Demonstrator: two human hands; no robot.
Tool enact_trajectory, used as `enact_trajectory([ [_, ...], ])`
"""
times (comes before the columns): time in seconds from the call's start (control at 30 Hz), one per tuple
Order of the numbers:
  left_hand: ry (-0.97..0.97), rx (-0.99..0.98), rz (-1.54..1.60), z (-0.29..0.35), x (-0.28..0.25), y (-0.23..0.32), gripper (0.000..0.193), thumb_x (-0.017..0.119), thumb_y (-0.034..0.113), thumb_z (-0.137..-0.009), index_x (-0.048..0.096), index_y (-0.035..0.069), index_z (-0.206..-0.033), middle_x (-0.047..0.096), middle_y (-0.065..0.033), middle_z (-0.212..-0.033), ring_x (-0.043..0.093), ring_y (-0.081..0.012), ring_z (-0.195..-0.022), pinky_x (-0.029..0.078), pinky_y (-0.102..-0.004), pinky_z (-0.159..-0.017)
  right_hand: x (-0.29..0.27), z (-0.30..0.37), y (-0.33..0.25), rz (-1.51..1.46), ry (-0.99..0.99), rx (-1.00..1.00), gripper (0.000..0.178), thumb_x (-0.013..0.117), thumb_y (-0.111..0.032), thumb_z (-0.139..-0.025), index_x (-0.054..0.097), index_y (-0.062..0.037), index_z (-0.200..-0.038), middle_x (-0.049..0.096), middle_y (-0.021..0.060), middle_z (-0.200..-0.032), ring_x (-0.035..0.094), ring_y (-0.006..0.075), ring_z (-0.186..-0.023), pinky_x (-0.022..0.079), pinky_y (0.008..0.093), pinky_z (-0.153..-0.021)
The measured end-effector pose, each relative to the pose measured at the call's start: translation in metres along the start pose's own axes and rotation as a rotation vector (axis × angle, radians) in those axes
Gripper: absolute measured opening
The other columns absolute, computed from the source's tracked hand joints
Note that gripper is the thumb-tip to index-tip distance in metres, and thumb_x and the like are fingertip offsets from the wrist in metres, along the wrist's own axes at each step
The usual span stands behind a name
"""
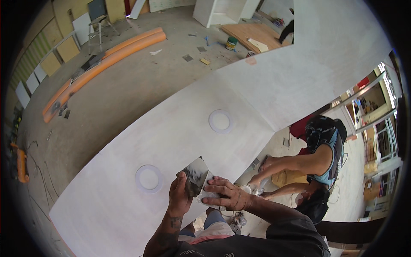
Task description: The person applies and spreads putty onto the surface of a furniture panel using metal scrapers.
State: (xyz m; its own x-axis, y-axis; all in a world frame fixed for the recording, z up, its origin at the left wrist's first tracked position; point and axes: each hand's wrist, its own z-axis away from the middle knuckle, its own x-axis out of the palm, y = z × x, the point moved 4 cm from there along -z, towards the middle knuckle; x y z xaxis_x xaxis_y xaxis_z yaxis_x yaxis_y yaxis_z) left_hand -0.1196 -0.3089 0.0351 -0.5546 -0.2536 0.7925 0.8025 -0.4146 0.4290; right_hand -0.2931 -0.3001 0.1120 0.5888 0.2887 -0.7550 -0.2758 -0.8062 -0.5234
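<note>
My left hand (179,192) grips a flat, dark grey plate (194,174) with mottled smears, its thumb along the edge. My right hand (227,193) is closed on a pale grey flat plate (206,185), fingers spread across its face. The two plates meet edge to edge in front of me; whether they are scraper blades I cannot tell. Beneath and beyond them stretches a large white panel (180,124) with two round ringed discs, one disc (149,179) left of my hands and the other disc (220,121) farther off.
At right a person (319,160) bends low, hands by a white round container (246,189). The panel joins another white surface (308,73). Orange pipes (107,64) lie on the floor at far left; a green tub (231,42) stands near a wooden board (252,34).
</note>
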Motion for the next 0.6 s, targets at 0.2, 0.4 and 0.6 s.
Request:
enact_trajectory([
  [0.2, -0.047, -0.034, -0.057, -0.026, -0.024, -0.020, 0.046, 0.043, 0.038, -0.105, 0.052, 0.002, -0.133, 0.063, -0.0099, -0.124, 0.062, -0.0243, -0.113, 0.049, -0.0424, -0.097, 0.014, 0.057, 0.098, 0.133, 0.080, 0.222, 0.065, 0.064, -0.002, -0.077, 0.054, -0.0156, -0.140, 0.051, 0.0117, -0.140, 0.048, 0.0327, -0.130, 0.041, 0.0465, -0.107],
  [0.4, 0.003, 0.045, -0.082, -0.019, -0.044, -0.030, 0.046, 0.039, 0.037, -0.107, 0.051, 0.002, -0.134, 0.063, -0.0106, -0.125, 0.062, -0.0249, -0.115, 0.050, -0.0431, -0.097, -0.056, 0.059, 0.298, 0.508, -0.086, 0.507, 0.059, 0.055, 0.001, -0.084, 0.055, -0.0206, -0.139, 0.061, 0.0046, -0.131, 0.055, 0.0233, -0.122, 0.043, 0.0390, -0.100],
  [0.6, 0.207, 0.121, -0.040, -0.006, -0.035, -0.034, 0.046, 0.039, 0.038, -0.107, 0.051, 0.001, -0.132, 0.064, -0.0110, -0.119, 0.064, -0.0235, -0.109, 0.053, -0.0404, -0.092, -0.064, 0.003, 0.386, 0.560, -0.364, 0.421, 0.051, 0.055, -0.003, -0.090, 0.057, -0.0269, -0.134, 0.060, -0.0053, -0.128, 0.053, 0.0187, -0.123, 0.042, 0.0357, -0.102],
])
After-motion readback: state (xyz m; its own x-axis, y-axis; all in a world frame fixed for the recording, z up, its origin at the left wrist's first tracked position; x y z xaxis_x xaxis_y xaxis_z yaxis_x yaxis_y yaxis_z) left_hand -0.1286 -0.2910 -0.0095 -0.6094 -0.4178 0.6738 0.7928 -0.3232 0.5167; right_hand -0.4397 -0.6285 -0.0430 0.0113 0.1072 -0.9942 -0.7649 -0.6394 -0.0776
